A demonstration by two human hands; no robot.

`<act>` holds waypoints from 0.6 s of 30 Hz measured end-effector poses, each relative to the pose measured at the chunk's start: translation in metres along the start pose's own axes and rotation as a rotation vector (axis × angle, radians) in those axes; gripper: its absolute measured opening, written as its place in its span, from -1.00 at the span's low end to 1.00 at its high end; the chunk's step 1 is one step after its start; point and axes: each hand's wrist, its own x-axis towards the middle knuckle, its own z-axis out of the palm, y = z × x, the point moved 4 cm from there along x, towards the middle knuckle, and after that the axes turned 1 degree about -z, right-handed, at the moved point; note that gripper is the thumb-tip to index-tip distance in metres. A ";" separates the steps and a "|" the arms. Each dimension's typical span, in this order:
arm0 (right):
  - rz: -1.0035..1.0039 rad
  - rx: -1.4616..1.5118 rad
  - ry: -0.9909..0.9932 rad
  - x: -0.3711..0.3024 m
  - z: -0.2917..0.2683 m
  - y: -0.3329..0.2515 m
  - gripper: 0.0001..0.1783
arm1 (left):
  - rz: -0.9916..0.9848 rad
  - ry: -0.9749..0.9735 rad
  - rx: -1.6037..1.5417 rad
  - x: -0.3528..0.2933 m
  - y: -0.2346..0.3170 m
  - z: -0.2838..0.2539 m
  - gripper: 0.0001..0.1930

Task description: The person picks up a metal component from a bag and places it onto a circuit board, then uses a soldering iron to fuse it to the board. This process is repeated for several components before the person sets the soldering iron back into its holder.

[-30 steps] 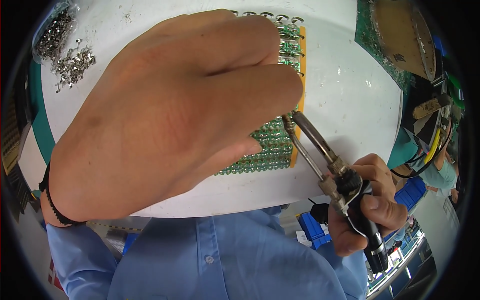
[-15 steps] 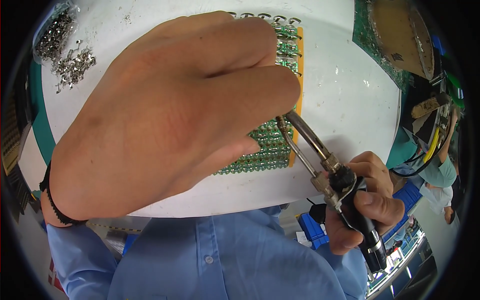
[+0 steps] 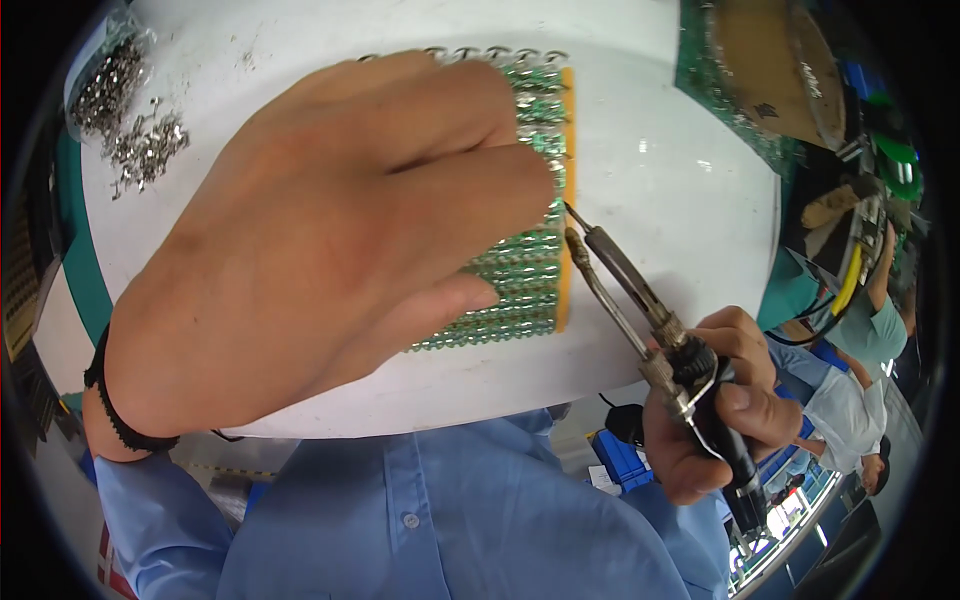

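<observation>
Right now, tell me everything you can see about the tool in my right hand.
The soldering tool is a slim iron with a dark grip, a metal collar and two thin metal rods, one apparently a feed tube. The right hand holds it by the grip, angled up and to the left. Its tip meets the orange right edge of the green circuit board panel, which lies on the white table under the flat left hand.

An electronics workshop: green circuit boards (image 3: pixel 520 290), a soldering iron (image 3: pixel 640 310) and loose metal parts (image 3: pixel 130 120) on a white bench (image 3: pixel 680 180).
</observation>
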 end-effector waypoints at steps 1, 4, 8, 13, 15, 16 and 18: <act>-0.009 -0.002 0.013 0.000 -0.001 -0.003 -0.46 | -0.021 -0.002 -0.034 -0.001 0.002 -0.002 -0.51; 0.017 -0.057 0.214 -0.011 -0.006 0.001 -0.48 | -0.028 0.010 -0.066 0.001 0.008 -0.004 -0.52; 0.003 -0.387 0.419 0.011 -0.017 0.018 -0.50 | -0.084 0.012 -0.061 -0.002 0.008 -0.003 -0.52; 0.238 -0.595 0.465 0.033 -0.025 0.032 -0.44 | -0.109 -0.004 -0.091 -0.001 0.010 -0.003 -0.51; 0.175 -0.448 0.470 0.017 -0.027 0.024 -0.43 | -0.141 -0.018 -0.096 -0.002 0.008 -0.002 -0.51; 0.110 -0.310 0.478 0.005 -0.030 0.017 -0.42 | -0.126 -0.013 -0.088 -0.003 0.009 -0.003 -0.51; 0.066 -0.158 0.494 -0.011 -0.032 0.009 -0.41 | -0.081 -0.013 -0.076 -0.001 0.008 -0.001 -0.51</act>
